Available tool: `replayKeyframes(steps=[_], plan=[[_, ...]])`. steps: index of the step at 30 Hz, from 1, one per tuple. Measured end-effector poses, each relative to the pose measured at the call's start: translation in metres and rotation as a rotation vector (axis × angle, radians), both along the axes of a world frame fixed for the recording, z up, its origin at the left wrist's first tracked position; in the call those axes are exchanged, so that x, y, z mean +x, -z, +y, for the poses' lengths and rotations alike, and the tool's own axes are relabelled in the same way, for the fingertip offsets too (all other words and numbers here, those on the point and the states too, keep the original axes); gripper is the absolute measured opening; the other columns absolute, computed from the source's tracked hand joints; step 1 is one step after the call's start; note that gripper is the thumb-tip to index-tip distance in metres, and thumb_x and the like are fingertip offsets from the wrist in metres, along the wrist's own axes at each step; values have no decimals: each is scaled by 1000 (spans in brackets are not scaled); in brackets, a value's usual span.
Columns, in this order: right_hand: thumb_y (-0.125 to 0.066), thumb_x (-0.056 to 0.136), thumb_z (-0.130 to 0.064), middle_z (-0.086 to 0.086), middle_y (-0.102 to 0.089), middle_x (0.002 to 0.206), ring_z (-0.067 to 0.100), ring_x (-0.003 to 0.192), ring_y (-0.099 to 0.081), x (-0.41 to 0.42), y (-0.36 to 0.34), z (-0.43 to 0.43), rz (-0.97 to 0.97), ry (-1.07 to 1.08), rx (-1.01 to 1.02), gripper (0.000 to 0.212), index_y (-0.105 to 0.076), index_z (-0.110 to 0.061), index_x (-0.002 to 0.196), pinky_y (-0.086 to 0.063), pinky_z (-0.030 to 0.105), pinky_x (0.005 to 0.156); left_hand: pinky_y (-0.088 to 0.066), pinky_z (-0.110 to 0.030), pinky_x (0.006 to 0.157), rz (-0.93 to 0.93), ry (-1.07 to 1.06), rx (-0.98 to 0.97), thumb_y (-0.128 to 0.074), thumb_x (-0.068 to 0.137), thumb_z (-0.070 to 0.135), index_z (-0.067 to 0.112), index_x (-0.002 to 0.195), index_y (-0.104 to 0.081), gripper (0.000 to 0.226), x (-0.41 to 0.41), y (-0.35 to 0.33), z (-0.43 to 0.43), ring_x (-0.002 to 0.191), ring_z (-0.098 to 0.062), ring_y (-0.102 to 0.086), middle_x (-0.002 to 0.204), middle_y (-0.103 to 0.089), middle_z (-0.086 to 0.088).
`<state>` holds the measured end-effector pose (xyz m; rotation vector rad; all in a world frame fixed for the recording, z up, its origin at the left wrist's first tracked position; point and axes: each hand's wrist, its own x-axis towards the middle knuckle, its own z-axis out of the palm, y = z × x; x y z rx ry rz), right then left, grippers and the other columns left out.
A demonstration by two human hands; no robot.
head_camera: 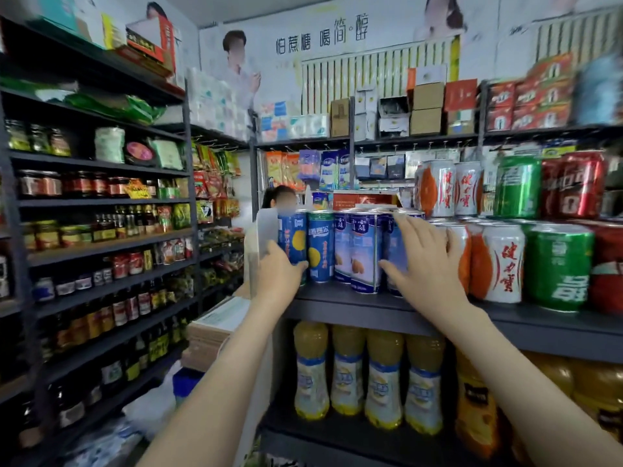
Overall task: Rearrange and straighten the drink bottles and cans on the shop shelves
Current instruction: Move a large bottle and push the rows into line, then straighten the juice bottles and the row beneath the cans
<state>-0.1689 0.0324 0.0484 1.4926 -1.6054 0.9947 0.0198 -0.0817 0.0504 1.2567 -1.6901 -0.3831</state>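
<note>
The shelf unit (pixel 354 310) stands straight ahead, dark grey, with two levels in view. A second rack (pixel 101 244) of jars and sauce bottles runs along the left wall.

Lower level: a row of yellow juice bottles (pixel 347 372) stands upright, side by side.

Upper level: cans stand in blocks, left to right: blue cans (pixel 362 251), white-and-orange cans (pixel 502 261), green cans (pixel 559 264), red cans (pixel 580 187). The last three blocks are stacked two tiers high. The blue block shows one tier.

Right hand (pixel 428 267): the grip is wide open, fingers straight and spread, palm against the right end of the blue block. The forefinger reaches a can's top rim; the thumb lies low across the front. It holds nothing.

Left hand (pixel 279 274): the grip is curled round the lower part of the leftmost blue can (pixel 295 237), thumb across the front. That can stands upright at the left end of the upper level, just beside its neighbour.
</note>
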Motion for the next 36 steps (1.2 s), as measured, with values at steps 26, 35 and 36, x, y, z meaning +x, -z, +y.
replayKeyframes(steps=[26,35,36], plan=[[-71,82,-33,4,-32,155,19,144,-26,-40,-15,1,99,77,10,76,-34,-18,147,10,44,114,-37,-39,101,-24,306,-318,-61,92,28,26,153,-6,82,-68,1,31,127,-28,-41,140,-41,-11],[-60,91,-36,6,-45,143,22,139,-30,-72,-6,30,-8,197,22,58,-42,-14,141,0,46,115,-36,-42,99,11,236,-111,-68,85,35,4,144,-28,78,-90,11,34,125,-36,-43,135,-42,-19],[-61,90,-36,5,-43,144,21,140,-29,-73,-6,32,-5,177,19,59,-41,-15,142,0,46,115,-37,-42,99,10,220,-117,-69,84,35,3,142,-29,77,-90,11,35,124,-37,-43,134,-42,-20]])
